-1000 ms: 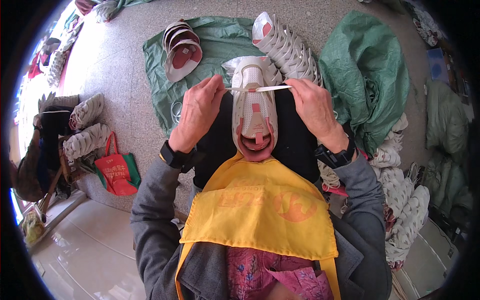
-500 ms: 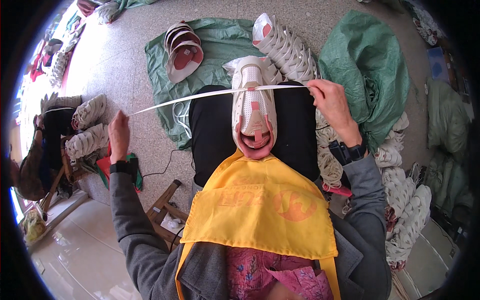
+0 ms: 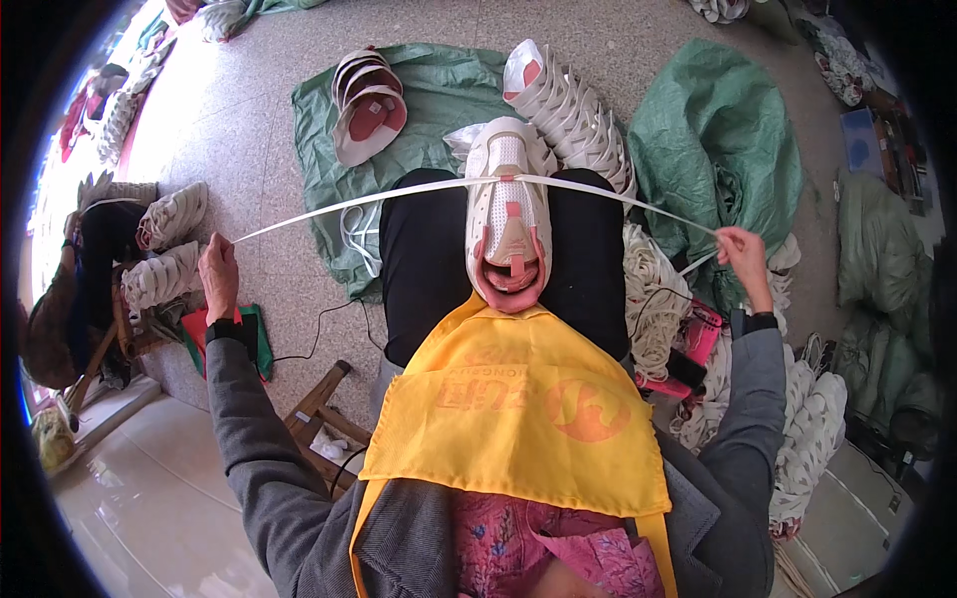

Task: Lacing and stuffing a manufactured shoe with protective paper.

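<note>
A white and pink sneaker (image 3: 508, 214) rests toe-away on my lap, between my black-trousered knees. A flat white shoelace (image 3: 399, 196) runs through its front eyelets and stretches out to both sides. My left hand (image 3: 217, 274) is far out to the left, shut on one end of the lace. My right hand (image 3: 742, 249) is out to the right, pinching the other end. Both arms are spread wide and the lace is taut. A yellow apron (image 3: 518, 409) covers my lap below the shoe.
Stacked white sneakers (image 3: 573, 110) and pink-lined insoles (image 3: 367, 105) lie on a green sheet (image 3: 439, 90) ahead. A green sack (image 3: 718, 149) sits at right, with bundles of white laces (image 3: 653, 299) and more shoes (image 3: 812, 429). A wooden stool (image 3: 314, 404) and shoe piles (image 3: 164, 249) are at left.
Both hands were close together at the shoe's toe a second ago. They have since pulled apart, the left far out first, then the right, drawing the lace through the eyelets.
</note>
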Action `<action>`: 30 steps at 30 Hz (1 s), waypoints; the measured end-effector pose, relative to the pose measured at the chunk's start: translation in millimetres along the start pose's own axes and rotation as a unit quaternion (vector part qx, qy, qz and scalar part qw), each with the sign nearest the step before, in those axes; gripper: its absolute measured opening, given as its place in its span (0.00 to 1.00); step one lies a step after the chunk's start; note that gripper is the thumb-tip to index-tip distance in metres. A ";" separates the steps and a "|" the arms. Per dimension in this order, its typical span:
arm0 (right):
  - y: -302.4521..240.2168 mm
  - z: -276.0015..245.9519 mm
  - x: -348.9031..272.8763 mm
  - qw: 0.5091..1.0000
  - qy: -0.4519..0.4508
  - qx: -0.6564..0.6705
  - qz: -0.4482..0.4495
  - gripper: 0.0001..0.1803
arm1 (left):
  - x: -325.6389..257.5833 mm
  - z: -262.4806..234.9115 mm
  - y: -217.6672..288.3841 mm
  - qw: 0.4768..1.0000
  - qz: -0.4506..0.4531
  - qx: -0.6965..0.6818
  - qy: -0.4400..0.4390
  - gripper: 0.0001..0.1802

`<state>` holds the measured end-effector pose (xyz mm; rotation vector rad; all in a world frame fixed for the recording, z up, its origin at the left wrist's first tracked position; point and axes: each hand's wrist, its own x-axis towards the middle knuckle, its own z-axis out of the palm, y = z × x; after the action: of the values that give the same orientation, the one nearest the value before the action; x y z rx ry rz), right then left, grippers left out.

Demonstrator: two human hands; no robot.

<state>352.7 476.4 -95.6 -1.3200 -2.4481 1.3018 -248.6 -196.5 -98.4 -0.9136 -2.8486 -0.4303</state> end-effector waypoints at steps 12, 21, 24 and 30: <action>-40.1 -23.8 -37.6 0.975 0.114 0.183 -0.057 0.06 | 11.9 -3.7 -5.6 1.000 0.012 -0.007 0.023 0.03; -97.2 -42.7 -35.0 0.988 0.047 -0.127 -0.078 0.07 | 23.2 -43.9 -94.7 0.990 -0.034 0.105 0.089 0.08; -52.6 -56.3 -36.7 0.989 0.049 -0.131 -0.057 0.09 | 24.9 -52.8 -114.6 0.983 -0.034 0.150 0.098 0.09; 27.7 -111.2 -34.5 0.990 0.095 -0.102 0.005 0.11 | -3.7 -77.0 -156.7 0.973 -0.035 0.178 0.146 0.08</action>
<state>439.2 531.0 -33.5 -1.4285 -2.4947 0.9004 -335.3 -343.7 -62.0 -0.6260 -2.5733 -0.0461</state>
